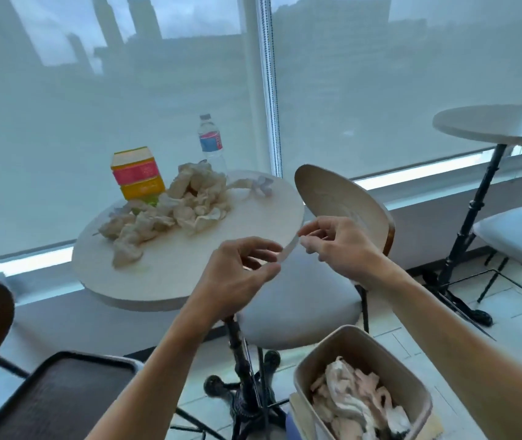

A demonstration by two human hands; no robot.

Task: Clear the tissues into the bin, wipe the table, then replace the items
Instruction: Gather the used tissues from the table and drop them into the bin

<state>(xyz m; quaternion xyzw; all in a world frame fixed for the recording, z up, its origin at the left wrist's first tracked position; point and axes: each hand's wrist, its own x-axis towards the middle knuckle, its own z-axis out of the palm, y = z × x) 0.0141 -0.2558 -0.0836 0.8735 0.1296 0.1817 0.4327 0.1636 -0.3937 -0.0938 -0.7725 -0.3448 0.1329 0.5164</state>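
A round pale table (221,246) carries a heap of crumpled tissues (170,211), a small white crumpled tissue (261,185) near its far rim, a colourful carton (137,173) and a water bottle (211,142). My left hand (237,271) and my right hand (335,246) hover at the table's near right edge, fingers curled but apart, nothing visible in either. A beige bin (313,366) holding several tissues stands on the floor at lower right.
A chair with a grey seat (301,309) and round wooden back (339,198) is tucked under the table's right side. A dark tray (53,401) lies at lower left. A second table (491,125) and chair (520,236) stand to the right.
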